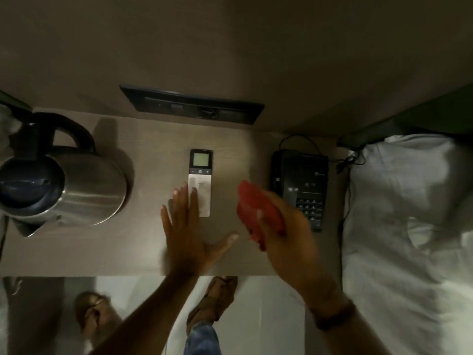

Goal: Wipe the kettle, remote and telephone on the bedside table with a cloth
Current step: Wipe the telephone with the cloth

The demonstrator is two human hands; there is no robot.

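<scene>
While the right hand (279, 226) grips a red cloth (256, 208), the left hand (188, 229) lies open on the bedside table (76, 252).

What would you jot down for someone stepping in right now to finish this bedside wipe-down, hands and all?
Left hand: open, flat, fingertips over the lower end of the remote.
Right hand: closed on the red cloth, raised between remote and telephone.
Kettle stands at the left of the bedside table, remote in the middle, telephone on the right.
Done: cannot tell from this view what has been wiped.
Left: the cloth touches nothing now; treat kettle, remote and telephone as all to do.
</scene>
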